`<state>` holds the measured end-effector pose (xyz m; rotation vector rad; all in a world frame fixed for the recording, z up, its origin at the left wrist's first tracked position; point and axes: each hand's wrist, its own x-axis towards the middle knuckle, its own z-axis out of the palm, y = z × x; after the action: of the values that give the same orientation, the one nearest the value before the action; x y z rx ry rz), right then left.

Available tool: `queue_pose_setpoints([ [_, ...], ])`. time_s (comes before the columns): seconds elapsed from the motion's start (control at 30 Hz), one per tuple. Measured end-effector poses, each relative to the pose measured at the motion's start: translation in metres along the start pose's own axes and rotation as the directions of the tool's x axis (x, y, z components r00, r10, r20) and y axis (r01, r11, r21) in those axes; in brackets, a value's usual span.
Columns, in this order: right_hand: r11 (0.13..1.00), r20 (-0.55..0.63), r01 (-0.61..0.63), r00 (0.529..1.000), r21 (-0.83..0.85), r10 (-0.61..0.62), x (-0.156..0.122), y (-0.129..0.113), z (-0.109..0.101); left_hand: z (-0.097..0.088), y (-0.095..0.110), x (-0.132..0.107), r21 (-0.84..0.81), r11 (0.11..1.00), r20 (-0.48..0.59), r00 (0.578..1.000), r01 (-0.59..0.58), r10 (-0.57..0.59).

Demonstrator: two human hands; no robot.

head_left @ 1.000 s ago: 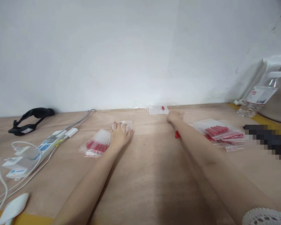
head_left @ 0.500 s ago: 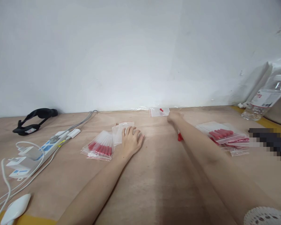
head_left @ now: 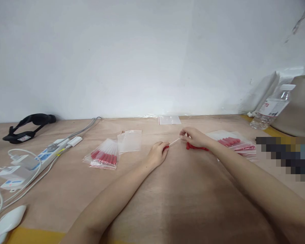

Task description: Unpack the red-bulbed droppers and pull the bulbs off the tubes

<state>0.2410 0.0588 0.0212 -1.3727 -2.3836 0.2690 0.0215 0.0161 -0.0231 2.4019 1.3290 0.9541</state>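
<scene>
Handling, seemingly straightening, one red-ended tube (head_left: pixel 174 142) toward the tabletop's (head_left: pixel 142 206) far edge, left hand (head_left: pixel 157 154) pinching its red end, right hand (head_left: pixel 193 136) apparently pinching its pale tip; next move likely calls for steady alignment.

Red tip (head_left: pixel 166 147), whitish stem (head_left: pixel 174 141), white power strip (head_left: pixel 47 156), black band (head_left: pixel 38 118)

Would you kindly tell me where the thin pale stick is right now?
In the head view, the thin pale stick spans the gap between the left hand and the right hand near centre, just left of the red pieces.
</scene>
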Motion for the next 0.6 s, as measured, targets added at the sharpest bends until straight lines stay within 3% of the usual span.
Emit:
queue_pose_setpoints([
  [0.1, 0.999, -0.332, -0.04, 0.943, -0.005, 0.036, -0.026, -0.001, 0.011, 0.012, 0.005, 0.013, -0.035, 0.996, -0.058, 0.994, 0.087, -0.089],
  [0.17, 0.999, -0.434, -0.045, 0.9, -0.014, 0.034, -0.045, -0.004, 0.022, 0.023, 0.01, 0.025, -0.055, 0.99, -0.08, 0.988, 0.126, -0.13],
  [0.27, 0.998, -0.448, -0.034, 0.894, -0.059, 0.004, -0.067, -0.011, 0.035, 0.041, 0.02, 0.041, -0.109, 0.979, -0.085, 0.98, 0.171, -0.181],
  [0.4, 0.992, -0.453, -0.038, 0.891, -0.123, -0.022, -0.075, -0.015, 0.042, 0.057, 0.035, 0.051, -0.193, 0.963, -0.043, 0.979, 0.188, -0.2],
  [0.6, 0.986, -0.415, -0.012, 0.908, -0.166, -0.058, -0.073, -0.016, 0.041, 0.048, 0.042, 0.041, -0.214, 0.969, -0.019, 0.991, 0.127, -0.134],
])
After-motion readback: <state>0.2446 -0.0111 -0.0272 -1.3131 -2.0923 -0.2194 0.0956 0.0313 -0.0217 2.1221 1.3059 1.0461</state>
